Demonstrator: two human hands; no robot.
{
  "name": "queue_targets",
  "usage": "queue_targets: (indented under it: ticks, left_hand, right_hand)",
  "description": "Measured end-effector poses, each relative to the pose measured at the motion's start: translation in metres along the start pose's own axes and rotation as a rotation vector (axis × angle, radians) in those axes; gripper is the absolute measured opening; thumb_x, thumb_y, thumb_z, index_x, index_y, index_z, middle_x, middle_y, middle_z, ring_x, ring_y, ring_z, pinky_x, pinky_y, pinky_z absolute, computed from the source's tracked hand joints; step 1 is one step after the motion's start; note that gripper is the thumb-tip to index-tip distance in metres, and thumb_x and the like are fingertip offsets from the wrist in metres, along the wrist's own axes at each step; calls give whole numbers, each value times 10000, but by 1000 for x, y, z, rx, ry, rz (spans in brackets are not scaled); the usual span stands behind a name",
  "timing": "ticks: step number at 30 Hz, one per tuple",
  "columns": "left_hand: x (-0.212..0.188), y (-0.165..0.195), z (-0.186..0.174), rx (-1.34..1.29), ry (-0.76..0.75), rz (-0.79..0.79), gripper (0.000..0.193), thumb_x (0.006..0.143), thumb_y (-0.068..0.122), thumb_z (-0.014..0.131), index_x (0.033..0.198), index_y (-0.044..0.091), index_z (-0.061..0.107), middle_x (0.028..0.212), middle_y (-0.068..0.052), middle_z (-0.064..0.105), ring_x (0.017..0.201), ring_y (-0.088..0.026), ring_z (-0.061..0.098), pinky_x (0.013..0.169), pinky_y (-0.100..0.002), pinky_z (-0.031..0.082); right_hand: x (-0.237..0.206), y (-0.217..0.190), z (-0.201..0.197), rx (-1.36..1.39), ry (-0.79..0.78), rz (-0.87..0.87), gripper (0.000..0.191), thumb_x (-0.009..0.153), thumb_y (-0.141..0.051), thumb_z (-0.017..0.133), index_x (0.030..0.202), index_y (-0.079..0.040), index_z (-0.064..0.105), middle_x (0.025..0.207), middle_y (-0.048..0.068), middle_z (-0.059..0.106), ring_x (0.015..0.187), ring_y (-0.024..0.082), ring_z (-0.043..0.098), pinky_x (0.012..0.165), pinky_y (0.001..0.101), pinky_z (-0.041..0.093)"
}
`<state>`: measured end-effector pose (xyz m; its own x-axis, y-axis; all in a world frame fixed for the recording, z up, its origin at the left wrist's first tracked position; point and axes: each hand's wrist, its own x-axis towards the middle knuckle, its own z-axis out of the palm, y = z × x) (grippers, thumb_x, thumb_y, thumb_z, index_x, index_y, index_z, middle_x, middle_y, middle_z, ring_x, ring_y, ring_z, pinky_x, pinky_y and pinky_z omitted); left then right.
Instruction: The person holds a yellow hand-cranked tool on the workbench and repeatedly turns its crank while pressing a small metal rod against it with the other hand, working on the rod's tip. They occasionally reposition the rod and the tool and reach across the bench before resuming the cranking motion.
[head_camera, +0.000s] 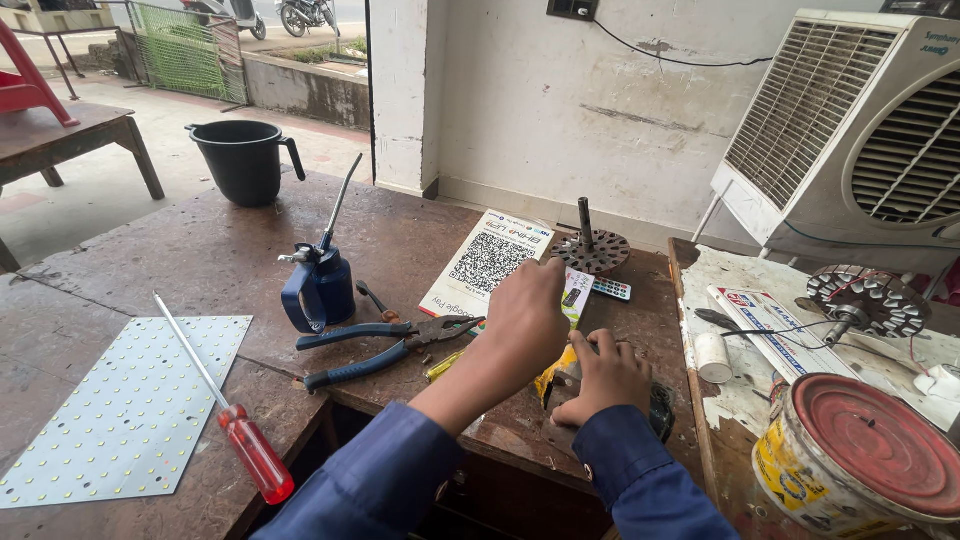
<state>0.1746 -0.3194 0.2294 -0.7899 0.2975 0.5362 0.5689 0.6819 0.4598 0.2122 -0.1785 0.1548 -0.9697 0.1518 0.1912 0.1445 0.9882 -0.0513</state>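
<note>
Head view of a worn wooden desk (230, 260). The left hand (527, 318) is closed in a pinch on a small green-and-white packet (577, 292), held upright just above the desk near the middle of its front edge. The right hand (606, 378) lies knuckles up on the desk just right of and below the left, its fingers curled over a yellow-wrapped item (553, 378); whether this grip is truly clamped cannot be told.

The packet looks light, thin and flexible, likely to crease, so it is best pinched by an edge; only its upper right part shows beyond the fingertips.

Blue-handled pliers (385, 348) and a blue oil can (322, 285) lie left of the hands, a red-handled screwdriver (240, 432) toward the front left corner, a perforated metal disc on a shaft (592, 248) near the back edge.
</note>
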Motion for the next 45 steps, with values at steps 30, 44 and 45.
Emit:
queue_targets:
  ticks: [30,44,45]
  left_hand:
    - [-152,-19,89,-201,359,-141,362,929,-61,541,1290,-56,514,1097,-246,624,993,-413,650,804,-451,553]
    - [-159,-28,114,-224,309,-226,301,987,36,541,1276,-43,509,967,-244,666,830,-423,685,657,-473,550]
    - [-158,-29,114,-217,323,-208,299,981,33,547,1270,-38,515,978,-245,668,827,-426,685,652,-473,554]
  right_hand:
    - [-6,8,-47,-28,-112,59,1190,462,-454,978,1508,-323,425,1424,-55,443,1359,206,434,1178,463,334]
    - [-9,11,-22,-39,-114,55,1189,492,-458,985,1521,-317,407,1448,-47,436,1374,207,429,1181,450,332]
    - [-9,11,-22,-41,-118,55,1191,494,-462,986,1523,-318,404,1451,-47,434,1378,209,427,1182,450,332]
